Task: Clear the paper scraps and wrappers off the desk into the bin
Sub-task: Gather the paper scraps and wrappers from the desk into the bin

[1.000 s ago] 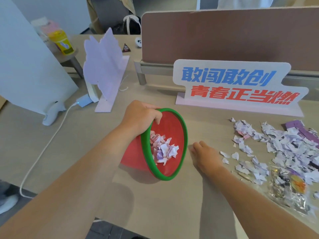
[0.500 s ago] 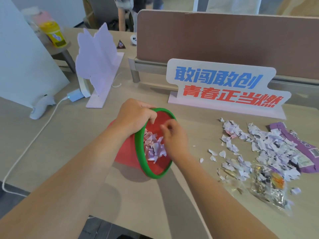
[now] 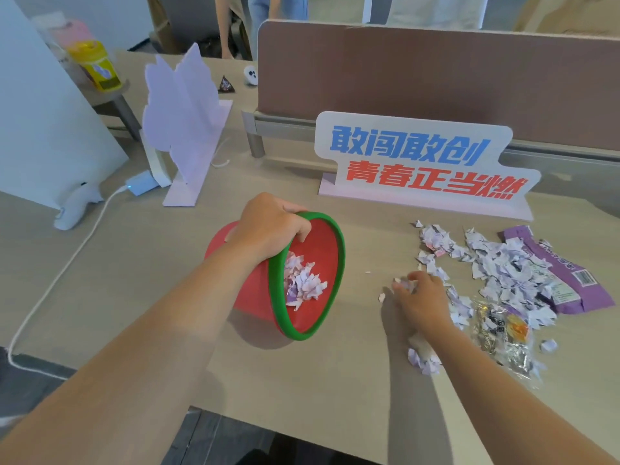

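Under right hand [image 3: 419, 297] fingertips: scraps [image 3: 503, 266], a few pinched in curled fingers; pile and wrappers [image 3: 567, 273] just beyond. Left hand [image 3: 268, 229] clamped on tilted bin [image 3: 312, 273] rim. Advice: rake larger clumps toward bin mouth, keep it tipped.

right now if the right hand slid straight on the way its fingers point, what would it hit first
Probably the bin: the right hand lies flat on the desk, fingers pointing left over a few scraps toward its green rim.
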`<state>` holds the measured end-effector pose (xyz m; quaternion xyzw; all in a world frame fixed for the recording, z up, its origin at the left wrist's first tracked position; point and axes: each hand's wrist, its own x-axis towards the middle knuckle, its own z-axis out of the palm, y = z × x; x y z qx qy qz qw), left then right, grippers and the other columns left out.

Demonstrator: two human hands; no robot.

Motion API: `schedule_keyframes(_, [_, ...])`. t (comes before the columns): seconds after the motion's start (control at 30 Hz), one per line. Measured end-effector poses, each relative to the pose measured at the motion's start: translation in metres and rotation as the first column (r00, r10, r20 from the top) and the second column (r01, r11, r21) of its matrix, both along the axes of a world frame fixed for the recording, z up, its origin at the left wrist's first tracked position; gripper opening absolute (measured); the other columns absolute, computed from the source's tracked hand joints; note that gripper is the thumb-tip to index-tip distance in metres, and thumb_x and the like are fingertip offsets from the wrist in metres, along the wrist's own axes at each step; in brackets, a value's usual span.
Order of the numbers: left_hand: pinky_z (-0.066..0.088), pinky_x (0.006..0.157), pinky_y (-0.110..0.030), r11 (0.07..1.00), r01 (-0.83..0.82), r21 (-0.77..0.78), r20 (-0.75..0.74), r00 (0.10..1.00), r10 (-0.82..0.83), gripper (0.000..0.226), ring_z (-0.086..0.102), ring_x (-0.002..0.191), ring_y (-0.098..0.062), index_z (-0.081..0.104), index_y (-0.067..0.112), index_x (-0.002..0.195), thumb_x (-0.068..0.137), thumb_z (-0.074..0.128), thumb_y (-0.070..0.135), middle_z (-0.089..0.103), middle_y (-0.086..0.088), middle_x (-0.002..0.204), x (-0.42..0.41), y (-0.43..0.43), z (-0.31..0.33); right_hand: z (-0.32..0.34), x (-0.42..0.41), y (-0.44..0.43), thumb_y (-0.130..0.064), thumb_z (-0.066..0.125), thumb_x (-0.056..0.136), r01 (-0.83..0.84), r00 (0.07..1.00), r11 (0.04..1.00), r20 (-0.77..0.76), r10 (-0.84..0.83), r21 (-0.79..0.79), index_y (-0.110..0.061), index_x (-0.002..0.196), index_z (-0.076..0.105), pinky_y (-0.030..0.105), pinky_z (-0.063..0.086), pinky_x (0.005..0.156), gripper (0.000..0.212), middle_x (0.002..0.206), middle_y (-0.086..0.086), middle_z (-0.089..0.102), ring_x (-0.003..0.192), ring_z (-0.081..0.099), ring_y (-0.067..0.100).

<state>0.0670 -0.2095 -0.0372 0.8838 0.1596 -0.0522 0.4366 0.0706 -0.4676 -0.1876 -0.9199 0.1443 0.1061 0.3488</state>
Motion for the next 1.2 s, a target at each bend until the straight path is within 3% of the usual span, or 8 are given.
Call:
schedule_keyframes(0.1, [0.057, 0.068, -0.033, 0.997, 0.061, 0.04, -0.013, 0.998, -0.06, 0.055, 0.057, 0.054, -0.011, 0.084, 0.035, 0.093, 0.045, 0.065, 0.019, 0.062, 0.019, 0.043, -0.001, -0.006, -0.004, -0.008, -0.003, 0.0, -0.039, 0.071, 0.076, -0.106, 0.994, 0.994, -0.028, 0.105, -0.028, -0.013, 0.118, 0.052, 0.041, 0.044, 0.095, 0.053, 0.122, 0.009, 0.041, 0.11, 0.05, 0.029])
schedule_keyframes(0.27, [0.057, 0.07, -0.029, 0.992, 0.096, 0.087, -0.006, 0.995, -0.096, 0.063, 0.071, 0.072, -0.017, 0.084, 0.027, 0.105, 0.045, 0.065, 0.019, 0.077, 0.009, 0.071, -0.002, -0.015, -0.004, -0.014, -0.011, 0.014, -0.016, 0.054, 0.089, -0.303, 0.951, 0.939, 0.012, 0.309, -0.163, -0.008, 0.093, 0.058, 0.032, 0.04, 0.07, 0.01, 0.097, 0.007, 0.049, 0.084, 0.055, 0.03])
schedule_keyframes(0.37, [0.058, 0.069, -0.034, 0.993, 0.088, 0.079, 0.002, 0.996, -0.089, 0.063, 0.072, 0.068, -0.026, 0.084, 0.027, 0.103, 0.044, 0.064, 0.019, 0.08, -0.004, 0.074, -0.002, -0.016, -0.004, -0.014, -0.009, 0.014, -0.004, 0.047, 0.088, -0.309, 0.95, 0.934, -0.009, 0.313, -0.178, -0.003, 0.082, 0.057, 0.032, 0.037, 0.064, 0.011, 0.084, 0.005, 0.048, 0.079, 0.055, 0.031])
schedule_keyframes(0.53, [0.051, 0.054, -0.025, 0.991, 0.126, 0.051, -0.008, 0.992, -0.125, 0.064, 0.053, 0.049, -0.015, 0.083, 0.029, 0.103, 0.043, 0.065, 0.018, 0.072, -0.006, 0.056, 0.002, -0.014, 0.001, 0.034, -0.005, 0.034, -0.018, 0.059, 0.087, -0.073, 0.988, 0.971, 0.151, 0.038, 0.229, -0.011, 0.08, 0.064, 0.027, 0.041, 0.061, 0.011, 0.072, 0.002, 0.06, 0.068, 0.054, 0.019])
schedule_keyframes(0.77, [0.04, 0.051, -0.003, 0.995, 0.102, 0.001, 0.021, 0.995, -0.102, 0.066, 0.06, 0.067, -0.003, 0.085, 0.019, 0.104, 0.042, 0.062, 0.02, 0.071, 0.01, 0.069, 0.015, -0.026, 0.006, 0.087, -0.006, 0.081, -0.018, 0.058, 0.089, -0.561, 0.825, 0.801, 0.22, 0.52, 0.208, -0.007, 0.104, 0.07, 0.017, 0.037, 0.075, 0.022, 0.103, 0.007, 0.07, 0.086, 0.055, 0.011])
schedule_keyframes(0.97, [0.046, 0.05, -0.015, 0.998, 0.052, -0.024, -0.012, 0.999, -0.052, 0.064, 0.062, 0.061, -0.02, 0.085, 0.024, 0.102, 0.042, 0.062, 0.019, 0.077, -0.004, 0.065, 0.023, -0.019, 0.008, 0.071, 0.011, 0.038, -0.021, 0.056, 0.089, -0.027, 0.977, 0.959, 0.21, -0.034, 0.283, -0.015, 0.093, 0.069, 0.025, 0.041, 0.073, 0.015, 0.088, -0.003, 0.067, 0.084, 0.061, 0.014])
schedule_keyframes(1.07, [0.051, 0.066, -0.021, 0.999, 0.019, -0.042, -0.022, 1.0, -0.02, 0.056, 0.065, 0.075, -0.024, 0.083, 0.033, 0.093, 0.043, 0.062, 0.02, 0.081, -0.016, 0.091, 0.029, -0.018, 0.01, 0.048, 0.023, 0.024, -0.019, 0.056, 0.088, -0.094, 0.996, 0.99, 0.013, 0.093, 0.105, -0.013, 0.092, 0.067, 0.025, 0.039, 0.071, 0.013, 0.089, 0.003, 0.067, 0.085, 0.061, 0.02])
schedule_keyframes(1.2, [0.059, 0.074, -0.032, 0.999, 0.004, -0.033, -0.045, 0.999, -0.006, 0.057, 0.073, 0.089, -0.033, 0.085, 0.029, 0.094, 0.043, 0.063, 0.019, 0.082, -0.01, 0.083, 0.033, -0.019, 0.009, 0.02, 0.032, 0.026, -0.02, 0.063, 0.084, -0.225, 0.973, 0.974, -0.056, 0.226, 0.029, -0.01, 0.097, 0.066, 0.024, 0.037, 0.072, 0.017, 0.094, 0.008, 0.068, 0.086, 0.059, 0.023])
